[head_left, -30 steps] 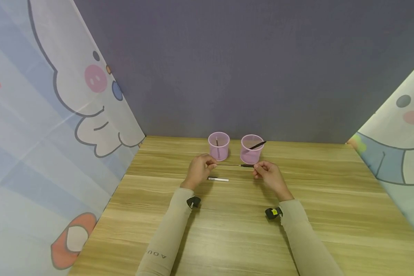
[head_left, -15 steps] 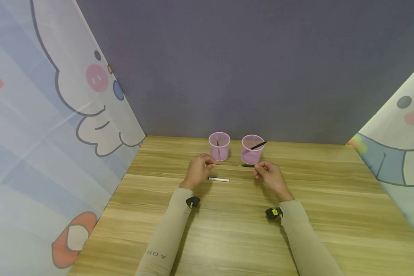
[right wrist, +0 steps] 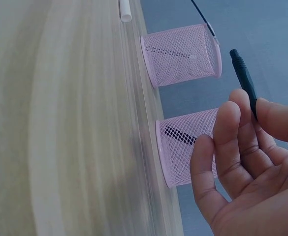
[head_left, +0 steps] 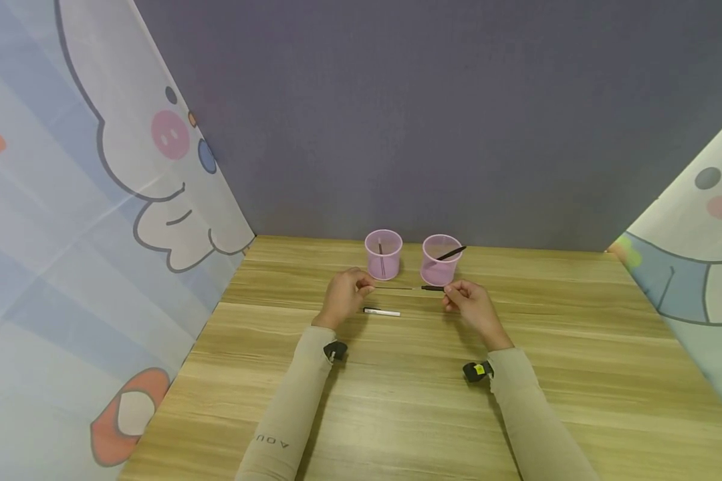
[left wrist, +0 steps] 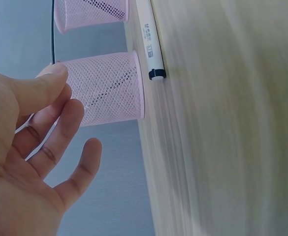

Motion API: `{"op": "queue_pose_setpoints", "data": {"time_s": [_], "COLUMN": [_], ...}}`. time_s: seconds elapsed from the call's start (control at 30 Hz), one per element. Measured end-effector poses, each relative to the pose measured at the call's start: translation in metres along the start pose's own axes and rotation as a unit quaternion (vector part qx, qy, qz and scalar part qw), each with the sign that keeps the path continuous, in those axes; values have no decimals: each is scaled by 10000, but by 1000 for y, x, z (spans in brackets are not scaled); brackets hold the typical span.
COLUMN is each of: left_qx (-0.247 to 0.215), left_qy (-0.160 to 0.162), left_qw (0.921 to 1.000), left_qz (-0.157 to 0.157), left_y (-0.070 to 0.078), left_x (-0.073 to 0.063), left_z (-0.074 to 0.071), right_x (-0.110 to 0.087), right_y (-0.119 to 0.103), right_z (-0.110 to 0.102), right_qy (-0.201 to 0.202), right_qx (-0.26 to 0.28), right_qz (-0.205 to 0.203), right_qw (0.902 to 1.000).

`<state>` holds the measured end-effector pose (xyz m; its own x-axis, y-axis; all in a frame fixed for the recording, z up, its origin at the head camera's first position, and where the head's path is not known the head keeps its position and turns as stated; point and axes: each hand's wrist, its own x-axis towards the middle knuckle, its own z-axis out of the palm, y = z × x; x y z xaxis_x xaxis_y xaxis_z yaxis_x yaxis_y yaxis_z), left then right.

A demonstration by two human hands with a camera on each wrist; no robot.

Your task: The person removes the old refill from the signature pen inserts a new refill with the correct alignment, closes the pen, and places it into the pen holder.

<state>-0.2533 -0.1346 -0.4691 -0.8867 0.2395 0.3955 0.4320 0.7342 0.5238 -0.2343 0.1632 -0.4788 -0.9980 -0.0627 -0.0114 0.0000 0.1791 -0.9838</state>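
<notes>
My left hand [head_left: 344,295] pinches one end of a thin dark pen refill [head_left: 394,288] between thumb and forefinger. Held level, the refill [left wrist: 52,34] points right. Opposite it, my right hand [head_left: 470,306] pinches a black pen barrel [head_left: 432,288], whose ridged end [right wrist: 238,61] faces the refill's tip. A small gap shows between tip and barrel. The other fingers of my right hand are loosely bent. On the table just in front of the hands lies a white marker-like pen [head_left: 382,312] with a dark band at one end.
Two pink mesh cups stand just behind the hands. The left cup [head_left: 391,267] holds thin dark sticks [head_left: 382,250]; a black pen part [head_left: 451,253] leans out of the right cup [head_left: 436,274]. A grey panel [head_left: 433,133] backs the wooden table [head_left: 409,414].
The refill has shifted slightly left with my left hand, and the gap between its tip and the barrel has widened a little. The right hand is nearly still.
</notes>
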Motion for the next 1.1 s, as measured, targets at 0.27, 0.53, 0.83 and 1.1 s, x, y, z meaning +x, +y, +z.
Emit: {"op": "queue_pose_setpoints", "data": {"time_s": [0.27,0.53,0.83,1.1], "left_qx": [163,407,566,679], "left_qy": [-166,-497,-716,-838], "left_qw": [9997,9975,9943,9914], "left_qz": [-109,-292,-551,-747], "left_y": [-3,-7,-9,-8], "left_x": [1,3,4,5], "left_z": [2,3,5,5], "right_x": [-1,-1,-4,-2], "right_y": [0,-3,-8,-6], "right_z": [-1,-1,-1,-1], "right_qy": [-17,-47,-99,-98], "right_qx": [-99,-159,-183,-238], "right_qz": [37,119,102,81], "right_qw": [9999,9998,9997,9996]}}
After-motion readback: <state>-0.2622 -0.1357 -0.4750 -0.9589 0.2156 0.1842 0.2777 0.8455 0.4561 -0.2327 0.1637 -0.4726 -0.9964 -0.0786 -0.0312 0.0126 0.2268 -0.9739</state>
